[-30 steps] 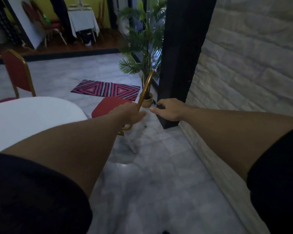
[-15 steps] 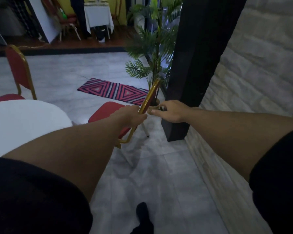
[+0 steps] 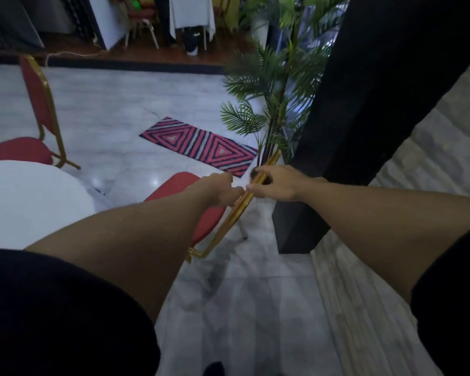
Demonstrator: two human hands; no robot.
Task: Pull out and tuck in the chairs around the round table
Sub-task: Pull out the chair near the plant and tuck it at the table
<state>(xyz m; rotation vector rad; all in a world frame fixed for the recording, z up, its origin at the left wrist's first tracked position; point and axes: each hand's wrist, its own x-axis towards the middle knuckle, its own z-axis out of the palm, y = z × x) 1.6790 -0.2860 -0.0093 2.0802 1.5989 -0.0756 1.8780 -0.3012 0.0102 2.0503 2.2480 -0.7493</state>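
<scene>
A red-seated chair with a gold frame stands in front of me, its backrest seen edge-on and its seat facing the round white table at the left. My left hand grips the near side of the backrest's top rail. My right hand holds the same rail a little farther along. A second red and gold chair stands at the table's far side, its seat against the table edge.
A black pillar and a pale stone wall rise close on the right. A potted palm stands just beyond the chair, beside a red striped mat. Grey marble floor stretches ahead; a draped table stands far back.
The chair has moved toward me and away from the palm pot, both hands staying on its backrest. More of the pillar's base and the second chair now show.
</scene>
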